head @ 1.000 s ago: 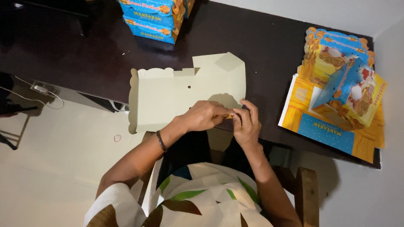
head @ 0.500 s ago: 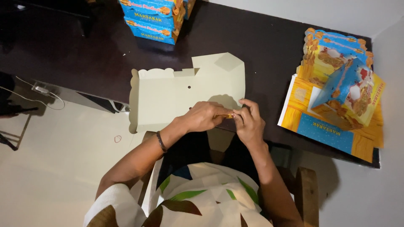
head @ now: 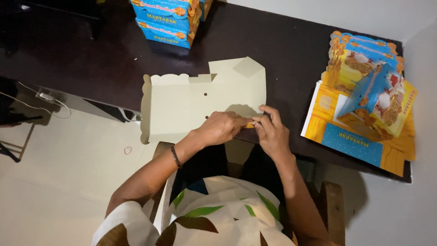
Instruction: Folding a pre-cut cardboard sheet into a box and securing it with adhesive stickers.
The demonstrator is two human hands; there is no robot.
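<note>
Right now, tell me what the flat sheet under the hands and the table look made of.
Flat sheet: thin paperboard by the look, matte cream face, with die-cut scalloped edge, punched holes and a folded corner flap. Both the left hand and the right hand pinch its near edge. Table: probably wood or laminate, dark brown, with a soft sheen; grain cannot be made out.

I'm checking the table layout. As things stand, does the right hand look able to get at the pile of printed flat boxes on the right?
Probably yes. The right hand rests on the near edge of the cream flat carton, and only bare dark table lies between it and the pile of printed flat boxes. It would have to release the carton first.
</note>
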